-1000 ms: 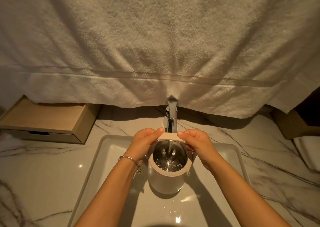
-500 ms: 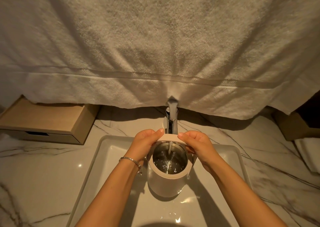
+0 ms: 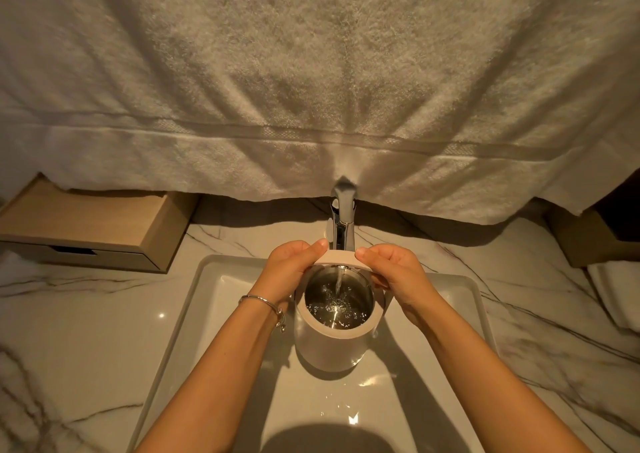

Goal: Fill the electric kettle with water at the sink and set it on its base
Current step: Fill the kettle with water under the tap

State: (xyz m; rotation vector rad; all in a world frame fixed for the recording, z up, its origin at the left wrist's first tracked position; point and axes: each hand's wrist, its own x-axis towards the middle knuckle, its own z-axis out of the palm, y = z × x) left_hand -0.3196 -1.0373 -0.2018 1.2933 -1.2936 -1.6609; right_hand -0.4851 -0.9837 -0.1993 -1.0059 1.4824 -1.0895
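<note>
My left forearm reaches in from the lower left, a thin bracelet [image 3: 262, 301] on the wrist. My left hand [image 3: 292, 267] grips the electric kettle [image 3: 330, 347] on its left side, fingers curled out of sight, thumb laid flat along the raised lid [image 3: 341, 256]. The kettle sits open-mouthed inside the white sink [image 3: 194, 300], under the chrome faucet [image 3: 343, 226], whose stream falls into the steel interior. My right hand [image 3: 396, 272] mirrors that grip on the right, thumb tips facing, apart.

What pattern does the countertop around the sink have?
The polished marble countertop is white with thin dark veins, clearest in the head view.
</note>
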